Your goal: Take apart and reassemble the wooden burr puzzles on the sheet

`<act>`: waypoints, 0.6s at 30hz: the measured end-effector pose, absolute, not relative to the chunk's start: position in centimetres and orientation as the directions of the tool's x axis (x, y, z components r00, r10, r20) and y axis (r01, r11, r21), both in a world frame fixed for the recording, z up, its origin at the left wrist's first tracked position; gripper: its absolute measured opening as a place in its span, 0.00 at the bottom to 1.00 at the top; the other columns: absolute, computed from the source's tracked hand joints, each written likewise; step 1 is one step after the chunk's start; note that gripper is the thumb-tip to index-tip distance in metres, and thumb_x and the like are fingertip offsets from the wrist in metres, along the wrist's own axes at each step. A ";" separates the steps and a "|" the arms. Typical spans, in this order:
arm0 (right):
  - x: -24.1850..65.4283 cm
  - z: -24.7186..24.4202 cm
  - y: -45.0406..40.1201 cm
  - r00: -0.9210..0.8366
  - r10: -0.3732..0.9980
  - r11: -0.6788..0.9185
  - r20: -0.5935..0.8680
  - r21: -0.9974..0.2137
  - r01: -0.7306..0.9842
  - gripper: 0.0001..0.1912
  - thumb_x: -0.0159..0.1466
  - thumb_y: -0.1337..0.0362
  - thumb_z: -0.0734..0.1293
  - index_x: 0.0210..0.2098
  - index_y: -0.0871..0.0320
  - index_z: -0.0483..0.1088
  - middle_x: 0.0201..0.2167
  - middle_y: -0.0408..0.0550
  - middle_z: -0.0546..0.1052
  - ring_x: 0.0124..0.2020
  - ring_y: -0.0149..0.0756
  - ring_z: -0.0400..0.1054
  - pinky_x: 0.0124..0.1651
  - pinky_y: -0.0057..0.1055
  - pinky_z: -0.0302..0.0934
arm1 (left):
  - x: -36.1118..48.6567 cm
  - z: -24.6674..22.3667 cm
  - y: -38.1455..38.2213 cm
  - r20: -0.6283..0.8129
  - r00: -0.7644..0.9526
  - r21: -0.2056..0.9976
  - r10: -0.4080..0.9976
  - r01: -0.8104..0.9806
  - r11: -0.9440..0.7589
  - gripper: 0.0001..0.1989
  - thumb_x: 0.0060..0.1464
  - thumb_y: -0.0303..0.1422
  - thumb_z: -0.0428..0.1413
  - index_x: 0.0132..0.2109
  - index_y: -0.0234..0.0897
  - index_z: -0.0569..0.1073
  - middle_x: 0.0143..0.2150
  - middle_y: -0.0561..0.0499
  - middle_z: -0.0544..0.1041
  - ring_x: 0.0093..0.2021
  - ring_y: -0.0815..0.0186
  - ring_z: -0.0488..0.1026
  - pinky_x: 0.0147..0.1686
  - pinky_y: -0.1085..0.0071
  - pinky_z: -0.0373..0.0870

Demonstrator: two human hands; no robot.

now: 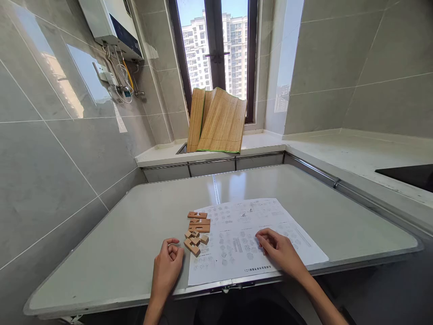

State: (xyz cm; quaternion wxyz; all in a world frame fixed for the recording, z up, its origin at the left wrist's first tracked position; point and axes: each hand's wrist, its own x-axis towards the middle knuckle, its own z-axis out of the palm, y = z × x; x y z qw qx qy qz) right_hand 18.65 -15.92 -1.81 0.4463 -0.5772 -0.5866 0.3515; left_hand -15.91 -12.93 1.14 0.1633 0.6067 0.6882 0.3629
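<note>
My left hand (168, 265) rests on the tabletop, left of the sheet, with its fingers loosely curled and nothing seen in them. Close by lie several small notched wooden puzzle pieces (192, 246) in a loose cluster. Behind that cluster, flat notched wooden pieces (199, 225) sit side by side over the sheet's left edge. The large white paper sheet (233, 262) carries printed line diagrams, and its heading appears upside down. My right hand (280, 253) is on the sheet's right part, fingers bent and thumb near the fingertips; whatever they may hold is hidden.
The pale folding table (115, 239) has a centre seam and a metal clasp (226, 289) at its front edge. A white counter (338, 146) runs behind and right. Bamboo mats (223, 119) lean by the window. A water heater (111, 27) hangs at the upper left.
</note>
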 end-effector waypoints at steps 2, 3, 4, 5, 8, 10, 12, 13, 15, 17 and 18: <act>18.6 -1.7 -16.0 0.066 0.991 0.083 0.115 -0.929 0.361 0.19 0.68 0.46 0.63 0.39 0.54 0.74 0.28 0.45 0.78 0.28 0.38 0.70 0.35 0.33 0.63 | -16.0 1.1 -12.9 0.218 -0.212 0.699 0.953 0.715 -0.001 0.12 0.51 0.40 0.49 0.42 0.42 0.67 0.21 0.61 0.66 0.24 0.62 0.70 0.31 0.69 0.64; 18.6 -1.8 -16.0 0.066 0.991 0.086 0.118 -0.929 0.360 0.19 0.68 0.46 0.63 0.39 0.54 0.74 0.28 0.45 0.78 0.28 0.38 0.70 0.35 0.33 0.63 | -16.0 1.0 -12.9 0.220 -0.212 0.699 0.952 0.715 -0.002 0.12 0.51 0.40 0.49 0.42 0.42 0.67 0.21 0.61 0.66 0.24 0.62 0.69 0.31 0.69 0.64; 18.6 -1.8 -15.9 0.065 0.991 0.090 0.121 -0.929 0.358 0.19 0.68 0.46 0.63 0.39 0.55 0.74 0.28 0.45 0.78 0.28 0.38 0.70 0.35 0.33 0.63 | -16.0 1.0 -13.0 0.223 -0.213 0.700 0.951 0.715 -0.003 0.12 0.50 0.40 0.49 0.42 0.42 0.68 0.21 0.61 0.66 0.24 0.62 0.69 0.31 0.70 0.64; 18.7 -1.9 -15.9 0.064 0.990 0.092 0.123 -0.930 0.357 0.19 0.68 0.46 0.63 0.39 0.54 0.74 0.28 0.45 0.78 0.28 0.38 0.70 0.35 0.33 0.63 | -16.0 1.0 -13.0 0.228 -0.215 0.700 0.950 0.714 -0.006 0.12 0.50 0.39 0.50 0.42 0.42 0.68 0.21 0.61 0.66 0.24 0.63 0.69 0.31 0.70 0.64; 18.7 -2.3 -15.8 0.060 0.990 0.099 0.128 -0.929 0.356 0.19 0.68 0.46 0.63 0.40 0.54 0.73 0.28 0.45 0.78 0.28 0.38 0.69 0.35 0.33 0.63 | -16.0 1.0 -13.0 0.240 -0.213 0.699 0.947 0.715 -0.017 0.12 0.50 0.39 0.50 0.41 0.41 0.68 0.21 0.61 0.66 0.24 0.63 0.69 0.30 0.70 0.64; 18.8 -2.4 -15.8 0.060 0.990 0.100 0.130 -0.928 0.358 0.18 0.68 0.46 0.63 0.40 0.54 0.73 0.28 0.45 0.78 0.28 0.37 0.68 0.35 0.33 0.62 | -16.1 1.0 -12.9 0.240 -0.207 0.700 0.948 0.714 -0.021 0.12 0.50 0.39 0.50 0.41 0.41 0.68 0.21 0.61 0.66 0.24 0.63 0.69 0.30 0.70 0.64; 18.8 -2.4 -15.8 0.060 0.990 0.097 0.128 -0.926 0.365 0.19 0.68 0.46 0.63 0.40 0.54 0.73 0.28 0.44 0.77 0.28 0.37 0.68 0.35 0.32 0.62 | -16.1 0.9 -12.9 0.236 -0.204 0.700 0.950 0.714 -0.020 0.12 0.50 0.40 0.50 0.42 0.41 0.68 0.21 0.61 0.66 0.24 0.63 0.69 0.30 0.70 0.64; 18.8 -2.4 -15.8 0.060 0.990 0.095 0.126 -0.925 0.369 0.19 0.68 0.46 0.63 0.40 0.54 0.74 0.28 0.44 0.77 0.28 0.37 0.69 0.35 0.32 0.62 | -16.1 0.9 -12.9 0.235 -0.203 0.700 0.951 0.714 -0.020 0.12 0.50 0.40 0.50 0.42 0.41 0.68 0.21 0.61 0.66 0.24 0.63 0.69 0.30 0.70 0.64; 18.8 -2.4 -15.8 0.060 0.990 0.093 0.125 -0.922 0.376 0.19 0.68 0.46 0.63 0.40 0.54 0.74 0.28 0.44 0.77 0.28 0.37 0.69 0.35 0.32 0.61 | -16.1 0.8 -12.8 0.234 -0.203 0.701 0.951 0.713 -0.020 0.12 0.51 0.40 0.50 0.42 0.42 0.68 0.21 0.61 0.66 0.24 0.63 0.69 0.31 0.70 0.64; 18.8 -2.5 -15.8 0.059 0.990 0.094 0.125 -0.921 0.379 0.19 0.68 0.45 0.63 0.40 0.54 0.74 0.28 0.44 0.77 0.28 0.37 0.69 0.34 0.32 0.61 | -16.2 0.7 -12.8 0.233 -0.202 0.703 0.951 0.711 -0.022 0.12 0.51 0.39 0.50 0.42 0.42 0.67 0.21 0.61 0.66 0.25 0.63 0.69 0.31 0.70 0.64; 18.8 -2.5 -15.7 0.059 0.990 0.095 0.126 -0.921 0.378 0.19 0.68 0.45 0.63 0.40 0.54 0.74 0.28 0.44 0.77 0.28 0.37 0.69 0.34 0.32 0.61 | -16.1 0.7 -12.8 0.233 -0.201 0.704 0.952 0.710 -0.022 0.12 0.52 0.39 0.49 0.42 0.42 0.67 0.21 0.61 0.65 0.25 0.63 0.69 0.32 0.70 0.64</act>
